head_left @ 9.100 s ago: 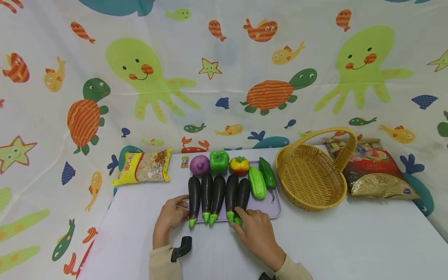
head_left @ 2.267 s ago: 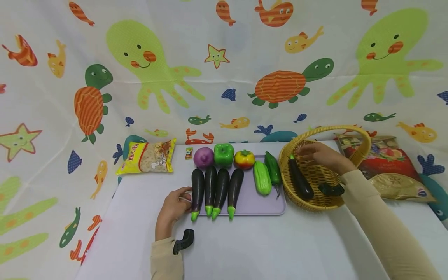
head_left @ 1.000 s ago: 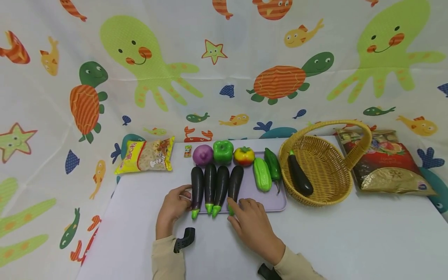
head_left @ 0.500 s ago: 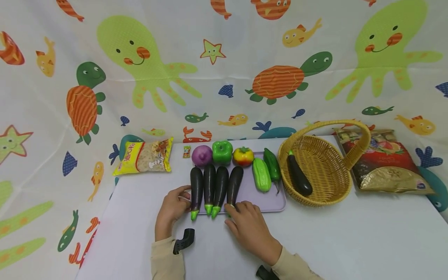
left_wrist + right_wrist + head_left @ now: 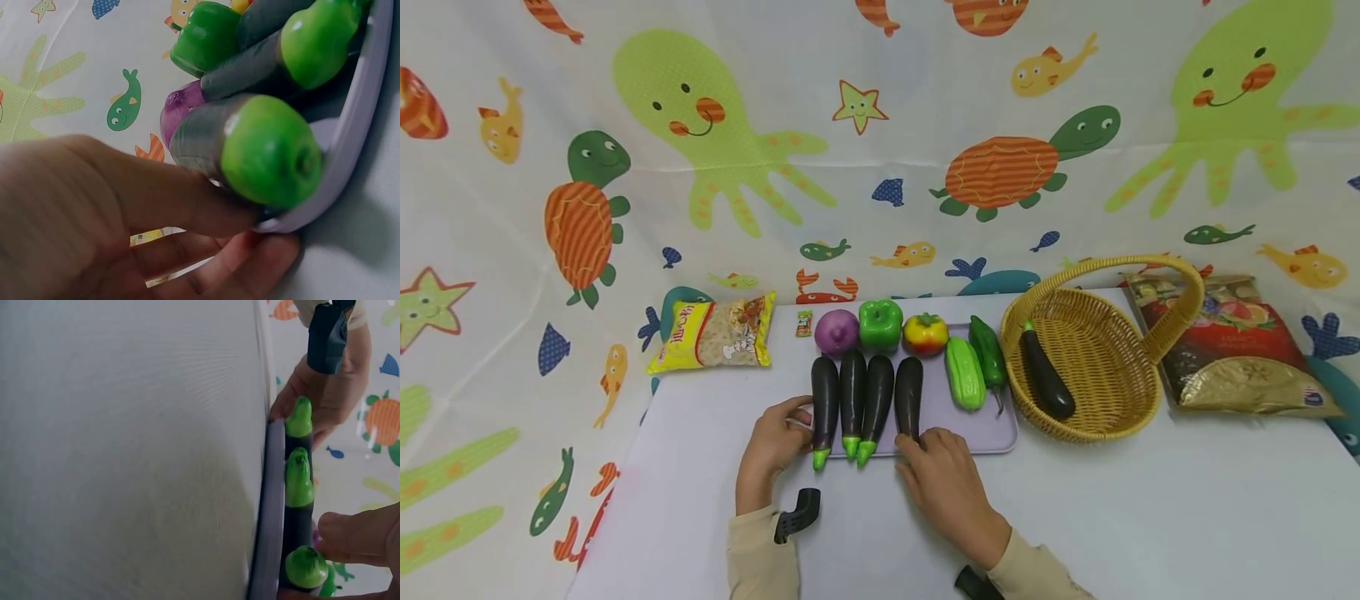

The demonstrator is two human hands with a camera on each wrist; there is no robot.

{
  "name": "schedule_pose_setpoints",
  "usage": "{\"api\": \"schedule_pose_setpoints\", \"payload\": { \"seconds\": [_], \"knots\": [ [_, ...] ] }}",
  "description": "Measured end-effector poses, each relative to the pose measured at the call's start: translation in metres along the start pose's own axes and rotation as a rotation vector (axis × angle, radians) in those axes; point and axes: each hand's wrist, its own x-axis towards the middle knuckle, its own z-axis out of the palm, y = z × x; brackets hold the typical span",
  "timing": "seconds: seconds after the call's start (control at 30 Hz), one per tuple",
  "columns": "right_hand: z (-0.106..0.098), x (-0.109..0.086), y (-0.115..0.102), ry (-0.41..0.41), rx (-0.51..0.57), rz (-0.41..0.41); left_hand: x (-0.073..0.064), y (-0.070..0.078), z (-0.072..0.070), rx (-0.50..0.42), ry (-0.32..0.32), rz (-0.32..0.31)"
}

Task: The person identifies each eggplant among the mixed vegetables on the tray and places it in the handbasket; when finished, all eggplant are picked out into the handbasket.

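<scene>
Left hand [image 5: 772, 446] seems to grip the left rim of the tray [image 5: 937, 392], thumb above, fingers below. Right hand [image 5: 947, 492] looks to be pinching the near, stem end of the rightmost eggplant [image 5: 909, 396]; the hand covers the contact, so we can't tell how firm. That eggplant lies on the tray, a slim gap from the three eggplants [image 5: 852, 392] to its left. Another, the basketed eggplant [image 5: 1047, 379], rests in the wicker basket [image 5: 1105, 367]. For a good grip, we'd set thumb and fingers on opposite sides of the end, brace the tray with the left, and avoid rolling the smooth body into its neighbours.
</scene>
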Motion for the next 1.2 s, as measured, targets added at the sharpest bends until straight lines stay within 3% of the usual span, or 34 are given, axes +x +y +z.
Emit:
{"api": "schedule_pose_setpoints", "payload": {
  "seconds": [0.27, 0.73, 1.2],
  "knots": [
    [0.0, -0.001, 0.004, 0.058, -0.019, -0.019, 0.0, -0.001, 0.002, 0.002, 0.003, 0.008],
    [-0.013, -0.006, 0.005, 0.057, 0.016, 0.071, -0.002, 0.0, -0.002, 0.013, 0.0, 0.007],
    [-0.026, -0.005, 0.01, -0.045, 0.07, 0.297, -0.001, 0.001, 0.0, 0.014, 0.002, 0.012]
  ]
}}
